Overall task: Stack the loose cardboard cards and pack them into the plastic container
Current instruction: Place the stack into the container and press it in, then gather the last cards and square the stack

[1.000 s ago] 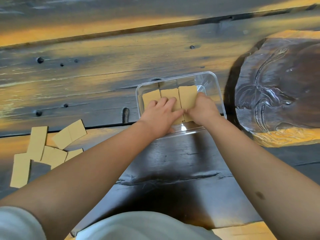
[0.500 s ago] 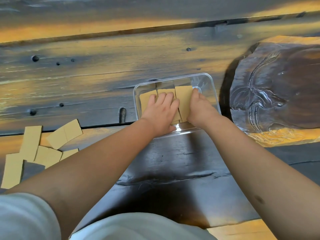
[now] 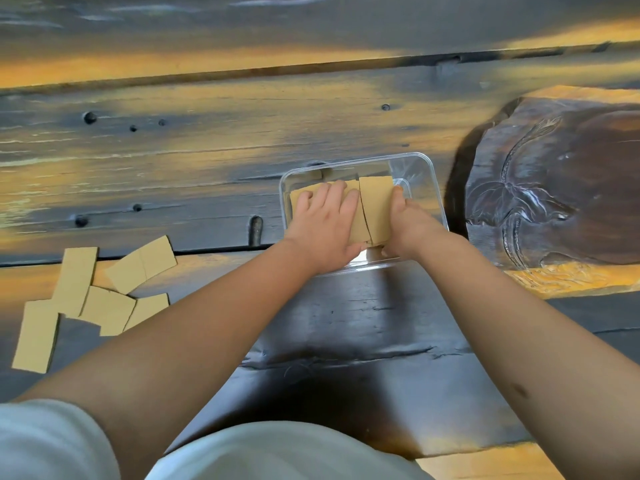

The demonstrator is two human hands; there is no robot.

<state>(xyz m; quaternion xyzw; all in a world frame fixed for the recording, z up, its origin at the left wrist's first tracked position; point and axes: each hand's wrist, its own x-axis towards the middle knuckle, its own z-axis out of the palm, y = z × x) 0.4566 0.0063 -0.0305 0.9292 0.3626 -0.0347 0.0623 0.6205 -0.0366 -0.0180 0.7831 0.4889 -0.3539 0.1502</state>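
fingers [image 3: 332, 195] flat on cards [image 3: 375, 206] | right hand [image 3: 405, 223] apparently gripping

Tan cards [image 3: 375, 206] inside clear plastic container [image 3: 433, 188], loose cards [image 3: 104, 292] scattered far left

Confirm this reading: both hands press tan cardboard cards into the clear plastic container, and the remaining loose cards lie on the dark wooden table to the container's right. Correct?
Not quite. The head view shows the remaining loose tan cardboard cards lying to the left of the clear plastic container, not its right. The rest holds: the left hand and right hand both press cards into it on the dark wooden table.
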